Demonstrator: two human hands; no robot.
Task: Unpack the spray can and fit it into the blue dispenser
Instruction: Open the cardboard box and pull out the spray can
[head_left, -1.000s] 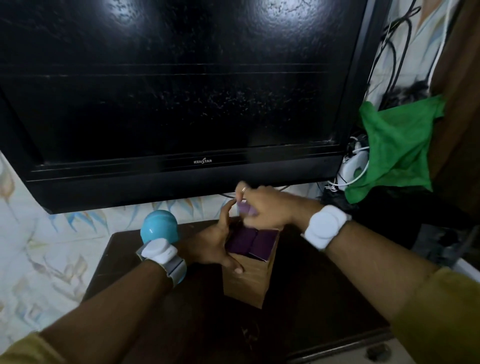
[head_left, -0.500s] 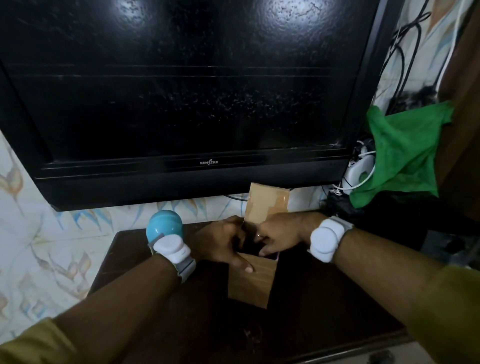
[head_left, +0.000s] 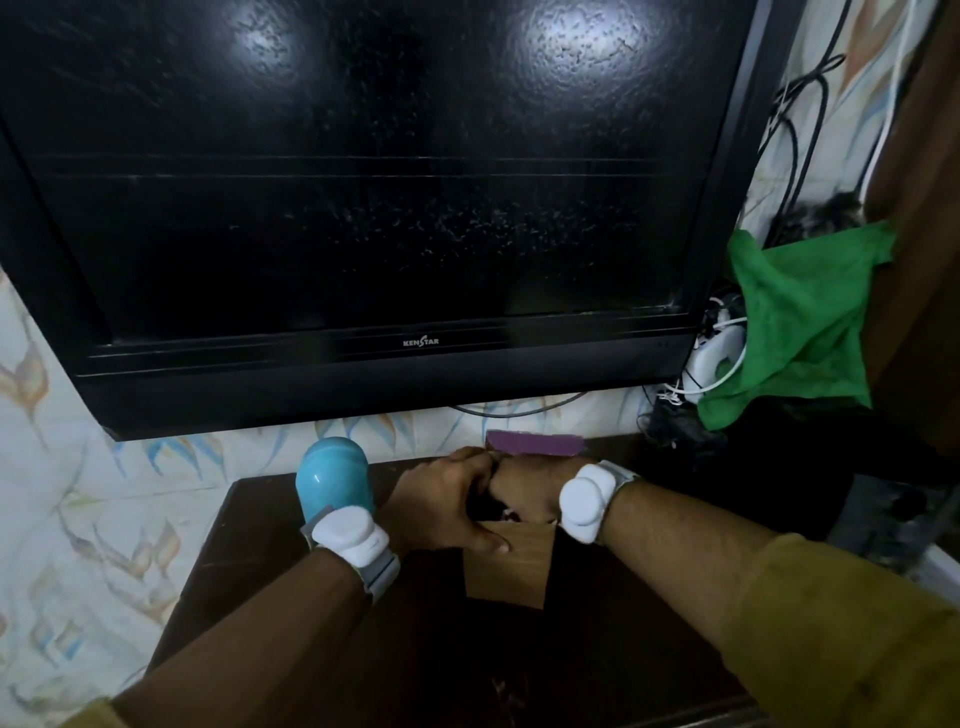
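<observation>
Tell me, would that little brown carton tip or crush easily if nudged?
Probably. The cardboard box stands tall and narrow on the dark table, so a sideways push might topple it. Its thin walls likely flex; the left hand steadies one side while the right hand reaches inside.

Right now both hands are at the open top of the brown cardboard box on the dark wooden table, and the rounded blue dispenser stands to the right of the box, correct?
Not quite. The head view shows the rounded blue dispenser standing to the left of the brown cardboard box, behind the left wrist. The rest holds: the left hand and right hand are both at the box's open top on the dark wooden table.
</observation>
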